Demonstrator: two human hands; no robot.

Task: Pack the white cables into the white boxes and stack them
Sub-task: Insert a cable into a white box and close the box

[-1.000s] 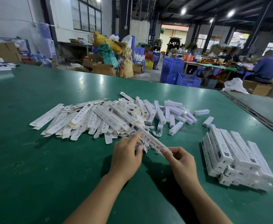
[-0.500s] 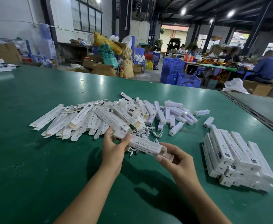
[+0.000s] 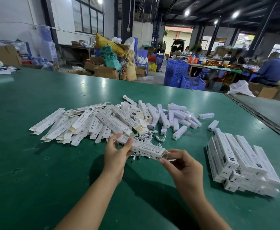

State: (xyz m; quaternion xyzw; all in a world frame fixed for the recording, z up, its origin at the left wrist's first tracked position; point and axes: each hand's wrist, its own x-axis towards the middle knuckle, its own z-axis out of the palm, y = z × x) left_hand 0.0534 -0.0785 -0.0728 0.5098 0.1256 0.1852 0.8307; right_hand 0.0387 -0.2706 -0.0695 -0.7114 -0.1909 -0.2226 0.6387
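I hold a long white box (image 3: 144,148) level above the green table (image 3: 36,171). My left hand (image 3: 115,155) grips its left end. My right hand (image 3: 180,165) pinches the open flap at its right end. Behind it lies a heap of flat unfolded white boxes (image 3: 79,123). Loose white cables (image 3: 148,136) lie on the table just beyond the held box. Several small white lamp units (image 3: 177,120) are scattered in the middle. A stack of packed white boxes (image 3: 240,163) lies to the right of my right hand.
The table's right edge has a dark metal rail (image 3: 258,113). Blue crates (image 3: 184,77), cardboard boxes (image 3: 106,71) and sacks stand on the floor beyond the table. People sit at a far table (image 3: 271,70) on the right.
I lifted the box off the pile toward me and turned it level. My left hand shifted to its left end; my right hand now pinches the open flap.
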